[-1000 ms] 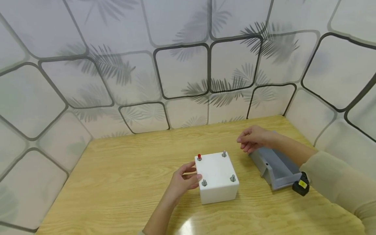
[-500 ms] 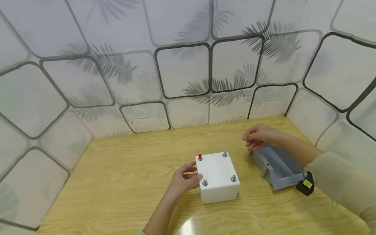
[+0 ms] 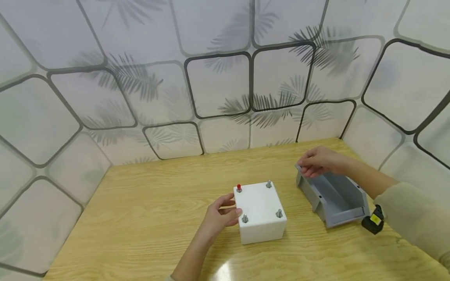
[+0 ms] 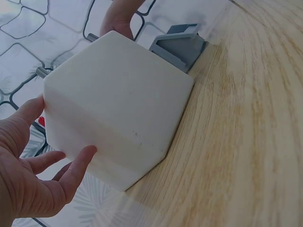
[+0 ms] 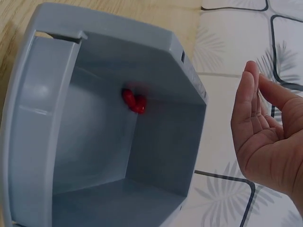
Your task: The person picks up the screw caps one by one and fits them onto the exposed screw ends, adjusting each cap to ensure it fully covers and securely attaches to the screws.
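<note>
A white box (image 3: 259, 205) stands on the table with upright threaded bolts, such as the front one (image 3: 245, 218), at its top corners. A small red cap (image 3: 239, 187) sits on the far-left bolt. My left hand (image 3: 217, 216) rests against the box's left side, its thumb at the top edge and its fingertips on the wall. Over the far end of a grey bin (image 3: 310, 195) is my right hand (image 3: 321, 161), thumb and bent fingers close together, with nothing visible between them. Inside the bin, small red pieces (image 5: 128, 98) lie in a corner.
The wooden table (image 3: 147, 218) extends to the left of the box and behind it. Patterned fabric walls (image 3: 221, 86) enclose its back and sides. A black device with a yellow label (image 3: 373, 221) is at the right wrist, beside the bin's front.
My right hand has moved rightward, over the bin's far end, uncovering more of the bin's inside. The left hand and the box have stayed put.
</note>
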Demonstrator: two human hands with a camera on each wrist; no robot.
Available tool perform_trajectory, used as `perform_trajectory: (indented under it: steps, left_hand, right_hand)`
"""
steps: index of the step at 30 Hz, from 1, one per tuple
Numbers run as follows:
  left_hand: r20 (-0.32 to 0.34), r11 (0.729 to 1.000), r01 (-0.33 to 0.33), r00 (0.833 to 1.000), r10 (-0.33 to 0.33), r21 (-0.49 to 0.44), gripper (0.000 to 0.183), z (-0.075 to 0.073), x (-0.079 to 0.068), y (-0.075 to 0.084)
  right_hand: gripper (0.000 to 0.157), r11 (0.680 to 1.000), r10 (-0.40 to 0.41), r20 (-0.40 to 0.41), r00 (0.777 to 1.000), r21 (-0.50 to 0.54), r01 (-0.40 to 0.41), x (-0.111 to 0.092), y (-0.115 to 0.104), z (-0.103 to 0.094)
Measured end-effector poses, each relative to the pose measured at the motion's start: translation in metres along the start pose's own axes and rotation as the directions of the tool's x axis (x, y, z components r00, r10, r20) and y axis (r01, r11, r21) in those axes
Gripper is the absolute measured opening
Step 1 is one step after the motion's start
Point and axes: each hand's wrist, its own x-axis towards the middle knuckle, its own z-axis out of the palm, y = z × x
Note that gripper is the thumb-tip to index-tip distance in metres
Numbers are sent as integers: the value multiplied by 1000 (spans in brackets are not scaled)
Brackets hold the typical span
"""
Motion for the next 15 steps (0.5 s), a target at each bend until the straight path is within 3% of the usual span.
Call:
perform_trajectory:
  steps: [15]
  left_hand:
    - [5, 1000, -9, 1000, 9, 14, 68, 0, -2, 2]
  right_hand:
    - [42, 999, 19, -48, 999, -44, -21, 1, 14, -23]
